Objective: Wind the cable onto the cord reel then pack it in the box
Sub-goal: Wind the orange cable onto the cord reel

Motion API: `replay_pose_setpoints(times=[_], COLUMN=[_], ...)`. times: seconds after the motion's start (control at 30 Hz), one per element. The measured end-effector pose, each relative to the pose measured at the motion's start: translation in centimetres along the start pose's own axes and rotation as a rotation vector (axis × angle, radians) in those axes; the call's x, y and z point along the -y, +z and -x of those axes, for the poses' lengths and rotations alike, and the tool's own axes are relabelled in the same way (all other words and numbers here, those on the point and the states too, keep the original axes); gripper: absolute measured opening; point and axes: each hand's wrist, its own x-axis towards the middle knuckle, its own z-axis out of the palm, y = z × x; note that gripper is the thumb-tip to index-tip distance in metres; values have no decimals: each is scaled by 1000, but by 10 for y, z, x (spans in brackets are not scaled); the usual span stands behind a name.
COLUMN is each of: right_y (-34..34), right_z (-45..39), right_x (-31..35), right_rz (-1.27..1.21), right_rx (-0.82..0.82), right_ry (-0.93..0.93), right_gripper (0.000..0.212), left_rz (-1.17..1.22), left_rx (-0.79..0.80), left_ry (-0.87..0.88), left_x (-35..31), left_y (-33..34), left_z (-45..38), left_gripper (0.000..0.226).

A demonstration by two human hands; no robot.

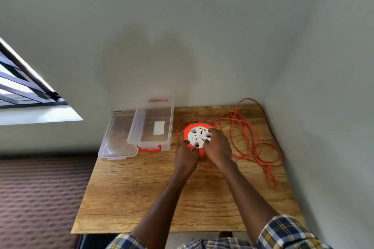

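Sleeves: plaid sleeves [287,232] are showing at the near edge, both forearms reaching forward over the wooden surface [129,198].
Left hand [187,154]: gripping the orange rim of the cord reel [199,137] at its near-left side, fingers curled around it; probably bracing the body so it is not spinning with the winding.
Right hand [217,147]: lying over the reel's white socket face, fingers bent onto it; likely turning the inner part to draw cable in. Whether it is pinching a knob, cannot tell.
Cord reel: sitting flat, socket face up, mid-surface, just right of the box.
Cable [253,143]: orange, mostly lying loose in loops on the right of the surface, one run climbing the wall corner; winding is judged barely begun.
Box [150,127]: clear plastic, red latches, standing open and holding only a white label; waiting beside the reel for packing.
Lid [116,137]: clear, lying left of the box, partly under it, kept out of the way.
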Motion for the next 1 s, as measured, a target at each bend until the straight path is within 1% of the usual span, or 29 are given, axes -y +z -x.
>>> replay_pose_setpoints(times=[0.13,0.27,0.4,0.47,0.5,0.57,0.63,0.7,0.77,0.83,0.87,0.93,1.0], right_y=[-4,2,3,1,1,-3,-14,-25,-37,-49,-55,-70,-86], right_z=[-20,-39,-50,-53,-55,-58,-57,-60,-64,-65,-64,-63,-62], right_x=[-10,-22,-31,-35,-38,-43,-40,-36,-31,-25,-21,-12,1], right_rz=[48,22,-32,-94,-133,-204,-279,-331,-373,-510,-620,-788,-898], right_rx=[86,156,132,127,120,90,69,96,144,164,149,91,53], right_ry=[105,157,167,164,173,192,200,190,181,189,193,162,141], right_gripper=[63,61,56,56,57,62,65,64,65,65,60,43,38], left_rz=[7,50,169,272,307,369,433,473,506,574,622,731,865], left_rx=[-72,-98,-127,-190,-218,-228,-246,-280,-280,-285,-287,-272,-254], left_ry=[-101,-222,-312,-336,-337,-307,-250,-183,-125,-76,-55,-22,17], left_x=[-13,-23,-13,6,8,-7,-27,-35,-44,-55,-60,-70,-82], left_y=[9,19,31,41,42,36,26,19,10,-4,-12,-30,-51], left_z=[-7,-17,-31,-43,-44,-36,-28,-30,-32,-35,-37,-43,-45], left_gripper=[62,68,78,83,82,71,52,41,33,20,16,11,6])
